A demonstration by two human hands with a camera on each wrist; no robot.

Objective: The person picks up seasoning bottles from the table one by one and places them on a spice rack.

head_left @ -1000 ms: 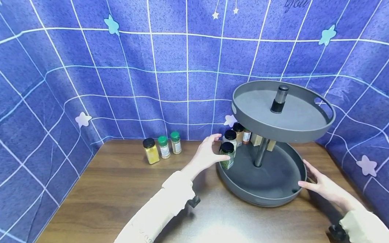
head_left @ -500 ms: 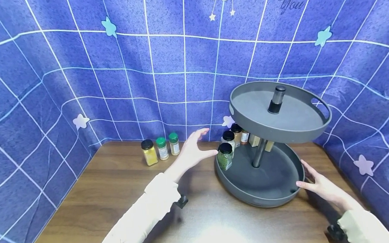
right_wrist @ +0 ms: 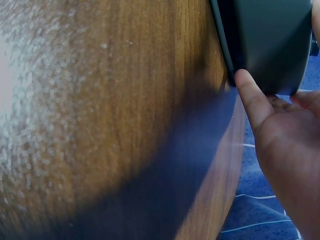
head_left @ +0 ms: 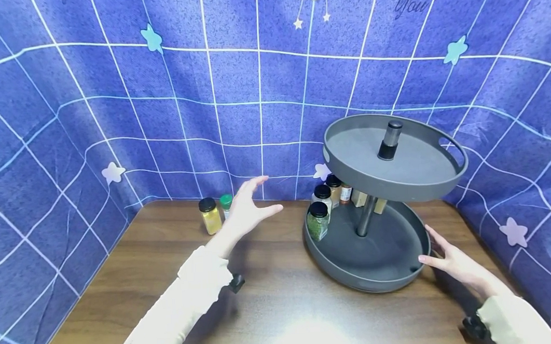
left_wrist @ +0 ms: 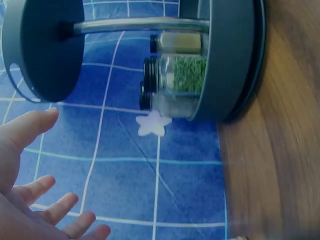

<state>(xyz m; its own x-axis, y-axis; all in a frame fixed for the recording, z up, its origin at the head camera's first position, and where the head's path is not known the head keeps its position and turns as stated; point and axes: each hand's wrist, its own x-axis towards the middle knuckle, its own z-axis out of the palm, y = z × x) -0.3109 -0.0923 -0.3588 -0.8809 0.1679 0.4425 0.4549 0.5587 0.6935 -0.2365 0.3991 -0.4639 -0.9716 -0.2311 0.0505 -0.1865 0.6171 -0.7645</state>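
My left hand (head_left: 246,211) is held above the table with thumb and fingers spread, nothing between them. Just left of it stand a jar of yellow spice with a black lid (head_left: 211,217) and a green-capped spice jar (head_left: 226,203), partly covered by the hand. At the right, my right hand (head_left: 458,263) grips the side of a dark grey two-tier turntable (head_left: 387,254) at its lower tray. On that tray's left side sits a jar of green herbs (head_left: 318,227), beside a black-lidded jar (head_left: 322,194). In the left wrist view, the herb jar (left_wrist: 190,75) stands inside the tray wall.
Farther back on the lower tray are a brown spice jar (head_left: 335,192), a small jar with a white label (head_left: 345,193) and pale boxes (head_left: 360,197). The upper tray (head_left: 358,141) overhangs them. A blue curtain (head_left: 170,120) borders the wooden table (head_left: 167,255).
My left hand has let go of the herb jar, leaving it on the lower tray, and has moved left to the row of jars, hiding one. The right hand stays at the turntable.
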